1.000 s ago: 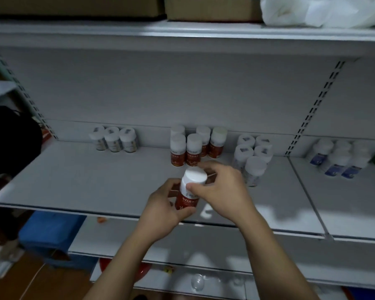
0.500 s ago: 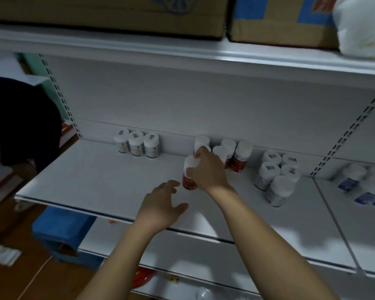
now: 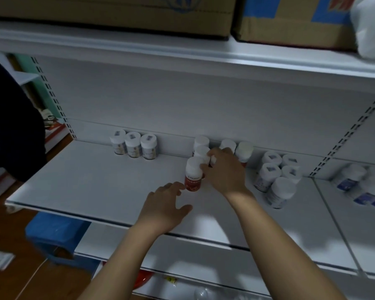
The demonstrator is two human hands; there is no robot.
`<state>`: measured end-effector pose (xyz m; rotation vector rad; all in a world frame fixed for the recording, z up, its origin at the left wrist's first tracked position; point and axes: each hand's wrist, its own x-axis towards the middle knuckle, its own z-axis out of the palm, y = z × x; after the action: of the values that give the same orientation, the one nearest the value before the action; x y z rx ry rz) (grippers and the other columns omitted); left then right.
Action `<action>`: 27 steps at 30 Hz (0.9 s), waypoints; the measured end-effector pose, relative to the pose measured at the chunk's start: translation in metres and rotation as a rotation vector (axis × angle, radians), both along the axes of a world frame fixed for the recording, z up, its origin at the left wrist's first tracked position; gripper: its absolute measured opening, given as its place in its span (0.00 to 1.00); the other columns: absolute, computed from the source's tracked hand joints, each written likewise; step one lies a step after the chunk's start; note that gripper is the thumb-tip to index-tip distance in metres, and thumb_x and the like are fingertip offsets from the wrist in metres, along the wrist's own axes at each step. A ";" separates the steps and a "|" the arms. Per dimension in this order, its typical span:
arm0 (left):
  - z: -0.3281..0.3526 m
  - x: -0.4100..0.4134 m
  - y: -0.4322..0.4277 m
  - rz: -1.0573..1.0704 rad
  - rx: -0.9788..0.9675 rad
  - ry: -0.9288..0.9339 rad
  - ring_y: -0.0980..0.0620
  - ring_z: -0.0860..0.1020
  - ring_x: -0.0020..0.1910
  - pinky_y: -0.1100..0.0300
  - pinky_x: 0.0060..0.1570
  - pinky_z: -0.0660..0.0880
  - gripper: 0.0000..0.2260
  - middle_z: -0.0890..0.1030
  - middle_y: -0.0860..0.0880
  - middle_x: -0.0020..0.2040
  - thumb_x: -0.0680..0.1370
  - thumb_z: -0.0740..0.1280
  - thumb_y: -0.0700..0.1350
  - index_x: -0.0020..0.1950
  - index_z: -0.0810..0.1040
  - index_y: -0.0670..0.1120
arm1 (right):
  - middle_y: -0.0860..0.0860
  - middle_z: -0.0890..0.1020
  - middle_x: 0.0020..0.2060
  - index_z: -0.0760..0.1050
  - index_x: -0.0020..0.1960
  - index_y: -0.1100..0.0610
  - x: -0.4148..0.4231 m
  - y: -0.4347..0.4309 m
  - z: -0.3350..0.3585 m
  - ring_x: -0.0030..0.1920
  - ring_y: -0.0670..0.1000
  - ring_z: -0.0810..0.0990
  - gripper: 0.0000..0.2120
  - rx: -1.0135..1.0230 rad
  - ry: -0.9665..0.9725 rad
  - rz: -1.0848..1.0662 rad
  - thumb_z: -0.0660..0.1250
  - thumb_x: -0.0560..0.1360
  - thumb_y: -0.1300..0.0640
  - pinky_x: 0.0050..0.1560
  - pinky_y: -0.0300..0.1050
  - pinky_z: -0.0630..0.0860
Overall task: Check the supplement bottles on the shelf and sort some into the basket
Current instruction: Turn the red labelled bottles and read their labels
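- Supplement bottle (image 3: 192,177), red-labelled and white-capped, stands upright on the shelf (image 3: 91,182), towards its middle.
- I see the right hand (image 3: 224,173) curled over from the right, fingertips gripping the cap's side.
- Left hand (image 3: 166,205) hangs relaxed just before the bottle, holding nothing.
- The hands are close, not touching.

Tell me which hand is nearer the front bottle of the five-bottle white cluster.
Right. The right hand is just left of that front bottle, wrist close beside it; the left hand is farther left, over the front of the shelf.
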<state>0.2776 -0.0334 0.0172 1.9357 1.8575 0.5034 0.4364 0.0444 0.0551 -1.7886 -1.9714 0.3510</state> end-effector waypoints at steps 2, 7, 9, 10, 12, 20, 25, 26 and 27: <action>0.001 0.002 0.001 -0.019 0.008 0.018 0.56 0.73 0.61 0.58 0.62 0.67 0.23 0.75 0.56 0.61 0.76 0.67 0.57 0.69 0.68 0.55 | 0.57 0.74 0.60 0.74 0.63 0.55 0.019 0.009 0.005 0.60 0.58 0.74 0.16 0.024 -0.086 -0.004 0.66 0.76 0.54 0.52 0.48 0.71; 0.005 0.012 0.002 -0.059 0.011 0.082 0.55 0.71 0.64 0.58 0.61 0.64 0.23 0.75 0.56 0.63 0.77 0.65 0.58 0.70 0.67 0.55 | 0.59 0.70 0.65 0.67 0.69 0.54 0.031 0.030 0.000 0.65 0.60 0.69 0.23 -0.054 -0.293 0.033 0.66 0.76 0.54 0.58 0.52 0.70; 0.007 0.016 0.002 -0.075 0.009 0.124 0.53 0.71 0.64 0.57 0.63 0.64 0.23 0.74 0.55 0.64 0.78 0.64 0.58 0.71 0.66 0.54 | 0.58 0.70 0.65 0.66 0.70 0.54 0.027 0.033 -0.005 0.65 0.59 0.70 0.22 -0.061 -0.316 0.035 0.65 0.77 0.54 0.58 0.52 0.71; 0.008 0.017 0.002 -0.082 0.012 0.147 0.52 0.71 0.64 0.56 0.63 0.65 0.23 0.74 0.54 0.64 0.78 0.64 0.58 0.71 0.66 0.54 | 0.58 0.70 0.65 0.66 0.69 0.54 0.025 0.033 -0.007 0.64 0.59 0.71 0.22 -0.050 -0.329 0.032 0.64 0.77 0.53 0.57 0.52 0.71; 0.011 0.020 0.002 -0.085 0.022 0.188 0.51 0.72 0.63 0.55 0.63 0.65 0.23 0.74 0.53 0.64 0.78 0.63 0.59 0.71 0.66 0.55 | 0.59 0.70 0.65 0.67 0.68 0.56 0.022 0.035 -0.009 0.63 0.60 0.72 0.20 -0.013 -0.360 0.010 0.63 0.78 0.51 0.55 0.52 0.72; 0.020 0.032 -0.002 -0.094 0.038 0.303 0.49 0.70 0.64 0.53 0.62 0.65 0.24 0.73 0.51 0.66 0.78 0.62 0.59 0.71 0.65 0.52 | 0.61 0.69 0.63 0.69 0.66 0.60 0.034 0.027 -0.017 0.61 0.61 0.73 0.24 -0.030 -0.151 -0.056 0.68 0.74 0.50 0.55 0.52 0.74; 0.029 0.040 -0.012 -0.107 0.066 0.329 0.48 0.69 0.65 0.54 0.61 0.63 0.24 0.71 0.51 0.68 0.78 0.62 0.59 0.72 0.63 0.53 | 0.55 0.78 0.52 0.75 0.55 0.56 0.064 -0.004 -0.012 0.50 0.56 0.77 0.19 -0.087 0.151 -0.050 0.75 0.68 0.53 0.44 0.43 0.69; 0.031 0.043 -0.015 -0.115 0.078 0.306 0.49 0.68 0.65 0.54 0.61 0.63 0.25 0.70 0.52 0.68 0.78 0.63 0.59 0.72 0.63 0.53 | 0.52 0.79 0.49 0.75 0.52 0.55 0.072 -0.012 -0.011 0.49 0.54 0.77 0.17 -0.116 0.227 -0.052 0.76 0.67 0.53 0.44 0.44 0.70; 0.033 0.046 -0.019 -0.124 0.088 0.276 0.49 0.68 0.66 0.54 0.62 0.63 0.26 0.69 0.52 0.69 0.78 0.63 0.59 0.73 0.62 0.54 | 0.50 0.80 0.48 0.75 0.50 0.53 0.079 -0.021 -0.009 0.48 0.52 0.78 0.16 -0.149 0.329 -0.059 0.76 0.67 0.54 0.45 0.47 0.74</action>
<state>0.3238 -0.0526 0.0502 2.2595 1.8876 0.2963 0.5151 0.0235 0.0460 -1.7423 -1.6969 0.7393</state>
